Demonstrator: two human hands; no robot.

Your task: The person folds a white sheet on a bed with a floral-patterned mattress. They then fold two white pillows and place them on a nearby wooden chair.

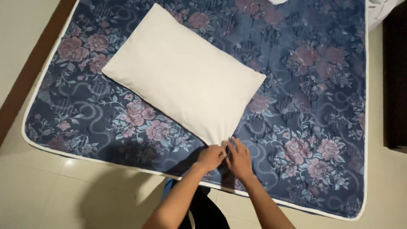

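Both hands, left hand [210,157], right hand [238,160], fingers pinched on near corner of white pillow [183,73].

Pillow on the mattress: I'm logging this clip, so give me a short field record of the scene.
view: head camera, looking down
pillow: plain cream pillow, lying diagonally on the mattress
mattress: dark blue with pink flowers and white piping, lying on a pale tiled floor
left hand: at the pillow's near corner, fingers on it
right hand: beside the left, fingers at the same corner
grip: whether either hand pinches the fabric cannot be told
other: a white thing at the top right edge, too cropped to tell
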